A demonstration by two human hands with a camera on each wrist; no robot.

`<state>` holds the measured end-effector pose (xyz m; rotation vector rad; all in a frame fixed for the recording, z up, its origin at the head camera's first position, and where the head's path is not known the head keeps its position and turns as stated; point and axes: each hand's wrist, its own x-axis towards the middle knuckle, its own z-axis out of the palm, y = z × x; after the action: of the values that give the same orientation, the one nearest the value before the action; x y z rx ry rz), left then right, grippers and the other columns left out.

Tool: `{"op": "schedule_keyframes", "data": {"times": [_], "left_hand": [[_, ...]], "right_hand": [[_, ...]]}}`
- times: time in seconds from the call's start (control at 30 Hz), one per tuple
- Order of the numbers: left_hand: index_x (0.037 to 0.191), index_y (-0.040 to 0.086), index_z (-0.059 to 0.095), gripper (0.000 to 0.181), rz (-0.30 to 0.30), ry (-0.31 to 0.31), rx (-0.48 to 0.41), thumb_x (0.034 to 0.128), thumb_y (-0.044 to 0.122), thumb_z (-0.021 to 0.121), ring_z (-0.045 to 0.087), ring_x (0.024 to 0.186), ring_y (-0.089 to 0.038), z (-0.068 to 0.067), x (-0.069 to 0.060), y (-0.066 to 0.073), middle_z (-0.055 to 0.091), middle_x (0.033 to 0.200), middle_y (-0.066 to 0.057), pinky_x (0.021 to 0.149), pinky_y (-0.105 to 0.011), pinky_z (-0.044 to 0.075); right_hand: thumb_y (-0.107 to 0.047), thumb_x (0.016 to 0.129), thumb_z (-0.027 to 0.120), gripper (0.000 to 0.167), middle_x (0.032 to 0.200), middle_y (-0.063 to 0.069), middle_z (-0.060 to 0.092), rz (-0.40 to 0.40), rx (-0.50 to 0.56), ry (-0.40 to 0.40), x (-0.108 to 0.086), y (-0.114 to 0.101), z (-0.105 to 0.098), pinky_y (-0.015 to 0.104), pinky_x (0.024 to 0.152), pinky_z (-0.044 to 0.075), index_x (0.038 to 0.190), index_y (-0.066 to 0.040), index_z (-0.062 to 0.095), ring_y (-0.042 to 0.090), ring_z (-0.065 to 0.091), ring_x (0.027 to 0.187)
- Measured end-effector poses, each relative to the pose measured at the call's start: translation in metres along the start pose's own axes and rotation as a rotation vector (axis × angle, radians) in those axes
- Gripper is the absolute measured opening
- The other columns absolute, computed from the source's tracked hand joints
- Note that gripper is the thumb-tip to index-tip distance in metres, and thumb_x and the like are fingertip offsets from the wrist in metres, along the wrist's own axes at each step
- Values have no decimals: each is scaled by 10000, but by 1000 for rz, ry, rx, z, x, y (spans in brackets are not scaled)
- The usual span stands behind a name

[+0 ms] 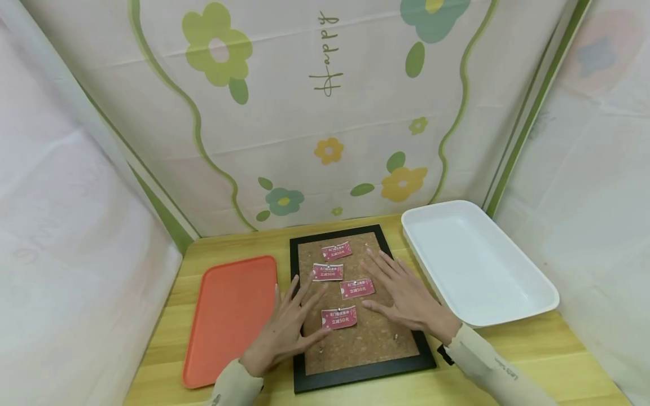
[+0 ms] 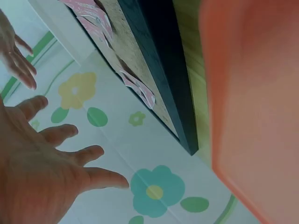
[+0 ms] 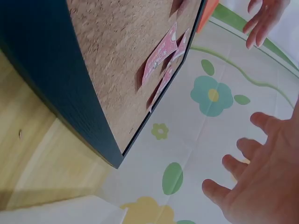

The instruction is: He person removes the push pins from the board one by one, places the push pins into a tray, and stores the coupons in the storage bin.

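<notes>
A cork board (image 1: 370, 344) with a black frame lies on the table. Several pink paper coupons are fixed to it, among them a lowest one (image 1: 339, 318) and a top one (image 1: 337, 251). My left hand (image 1: 286, 324) hovers over the board's left edge with fingers spread, and the left wrist view shows nothing in it. Over the right side of the board is my right hand (image 1: 401, 290), its fingers also spread and holding nothing. In the right wrist view, coupons (image 3: 160, 53) stand slightly off the cork.
A red tray (image 1: 228, 321) lies to the left of the board. To the right sits a white basin (image 1: 477, 259), close to the board. A flower-printed curtain (image 1: 284, 124) rises behind the wooden table (image 1: 167, 349), with pale sheets on both sides.
</notes>
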<state>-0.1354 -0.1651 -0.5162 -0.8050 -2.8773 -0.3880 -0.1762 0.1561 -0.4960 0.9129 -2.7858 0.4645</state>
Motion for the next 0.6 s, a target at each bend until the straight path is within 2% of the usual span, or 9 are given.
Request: {"op": "schedule_keyframes", "data": {"times": [0.13, 0.27, 0.37, 0.47, 0.57, 0.6], "left_hand": [[1667, 386, 200, 862, -37, 2, -19, 974, 534, 690, 251, 1586, -456, -1, 3, 1, 129, 1769, -46, 1145, -818, 257], [1659, 299, 289, 813, -40, 44, -35, 983, 437, 719, 347, 1552, -424, 0, 6, 1, 251, 1738, -98, 1179, -729, 327], [1635, 256, 353, 777, -35, 99, -57, 975, 376, 744, 439, 1494, -394, 0, 7, 2, 347, 1690, -127, 1165, -645, 411], [1582, 228, 435, 695, -66, 142, -94, 973, 331, 753, 525, 1419, -346, 1, 8, 4, 461, 1604, -123, 1119, -563, 495], [1519, 219, 505, 613, -117, 164, -133, 968, 302, 761, 591, 1319, -265, 1, 9, 7, 572, 1473, -88, 1053, -480, 557], [1501, 218, 525, 595, -130, 170, -145, 963, 291, 768, 616, 1241, -229, 2, 10, 7, 604, 1412, -78, 1006, -442, 581]], "right_hand": [[-553, 1049, 529, 779, 1777, 10, 71, 32, 32, 24, 1, 0, 1, 531, 1301, 231, 1685, -275, 176, 321, 217, 1624], [-460, 1066, 554, 735, 1765, 67, 162, 85, 88, 57, 0, 0, 3, 556, 1258, 322, 1681, -240, 215, 341, 303, 1590], [-469, 1067, 553, 715, 1737, 105, 257, 143, 143, 73, -1, -1, 4, 590, 1219, 368, 1671, -224, 259, 355, 352, 1563], [-546, 1067, 508, 705, 1677, 128, 372, 206, 202, 82, -1, -3, 8, 596, 1191, 402, 1645, -184, 331, 355, 415, 1518], [-583, 1052, 511, 709, 1522, 152, 533, 253, 268, 98, -2, -4, 12, 557, 1091, 507, 1591, -128, 426, 338, 579, 1351], [-574, 1048, 529, 702, 1452, 154, 579, 265, 295, 103, -1, -5, 14, 534, 1040, 542, 1572, -113, 451, 324, 627, 1272]]}}
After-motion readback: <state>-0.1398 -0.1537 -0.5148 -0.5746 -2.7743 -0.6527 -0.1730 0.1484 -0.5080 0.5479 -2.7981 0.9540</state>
